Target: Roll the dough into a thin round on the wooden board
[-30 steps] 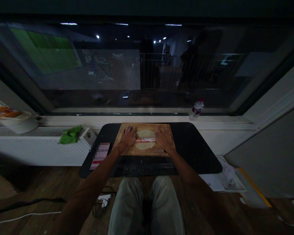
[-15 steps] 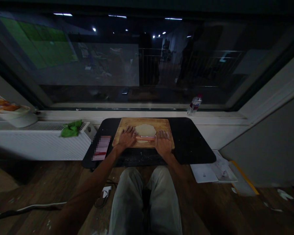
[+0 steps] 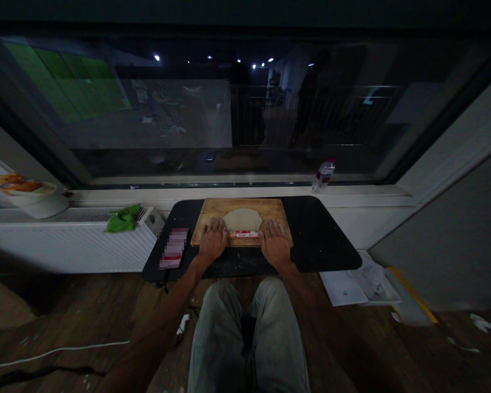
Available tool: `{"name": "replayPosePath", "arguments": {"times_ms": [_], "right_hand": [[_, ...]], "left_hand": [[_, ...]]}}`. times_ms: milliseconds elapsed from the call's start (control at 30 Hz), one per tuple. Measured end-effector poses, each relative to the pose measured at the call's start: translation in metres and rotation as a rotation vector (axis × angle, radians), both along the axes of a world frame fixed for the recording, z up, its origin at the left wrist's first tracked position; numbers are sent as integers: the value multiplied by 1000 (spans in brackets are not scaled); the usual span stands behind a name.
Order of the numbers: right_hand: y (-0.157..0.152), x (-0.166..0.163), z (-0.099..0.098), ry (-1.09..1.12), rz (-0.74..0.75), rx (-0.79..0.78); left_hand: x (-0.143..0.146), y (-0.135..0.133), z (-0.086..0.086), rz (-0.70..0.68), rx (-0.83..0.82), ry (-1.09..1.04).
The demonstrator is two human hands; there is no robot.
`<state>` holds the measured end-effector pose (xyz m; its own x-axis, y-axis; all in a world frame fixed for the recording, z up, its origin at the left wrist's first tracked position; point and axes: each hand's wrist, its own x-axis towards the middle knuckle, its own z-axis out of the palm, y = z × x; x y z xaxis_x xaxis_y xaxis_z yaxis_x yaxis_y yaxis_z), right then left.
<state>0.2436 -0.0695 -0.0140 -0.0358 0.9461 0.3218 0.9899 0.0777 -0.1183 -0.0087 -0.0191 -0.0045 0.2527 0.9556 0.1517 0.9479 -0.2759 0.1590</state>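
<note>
A flat, roundish sheet of pale dough (image 3: 243,219) lies on a wooden cutting board (image 3: 270,205). Across its near edge runs a rolling pin (image 3: 245,234) with a red and white printed band. My left hand (image 3: 213,239) is closed over the pin's left end, its fingers pointing away from me. Over the right end my right hand (image 3: 275,242) holds it the same way. Both palms cover the pin's ends, so those are hidden. White flour dusts the fingers.
The board rests on a black table (image 3: 315,234) with a phone (image 3: 174,248) at its left. A bottle (image 3: 323,176) stands on the windowsill. A green cloth (image 3: 124,217) and a white pot (image 3: 45,201) are on the radiator (image 3: 102,248). Papers (image 3: 343,287) lie right of the table.
The rolling pin has come slightly toward me and turned, showing more of its printed band. Both hands moved back with it, uncovering more dough. The view has shifted a little.
</note>
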Motion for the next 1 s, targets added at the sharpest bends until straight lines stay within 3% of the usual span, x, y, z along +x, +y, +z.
{"name": "replayPosePath", "arguments": {"times_ms": [200, 767, 867, 1000], "right_hand": [[30, 7, 9, -47, 38, -51], [149, 12, 23, 60, -39, -271], [156, 12, 24, 77, -55, -333], [135, 8, 22, 17, -62, -279]], "left_hand": [[7, 22, 0, 56, 11, 19], [11, 126, 7, 76, -40, -10], [8, 137, 6, 27, -35, 5], [5, 141, 5, -45, -51, 54]]}}
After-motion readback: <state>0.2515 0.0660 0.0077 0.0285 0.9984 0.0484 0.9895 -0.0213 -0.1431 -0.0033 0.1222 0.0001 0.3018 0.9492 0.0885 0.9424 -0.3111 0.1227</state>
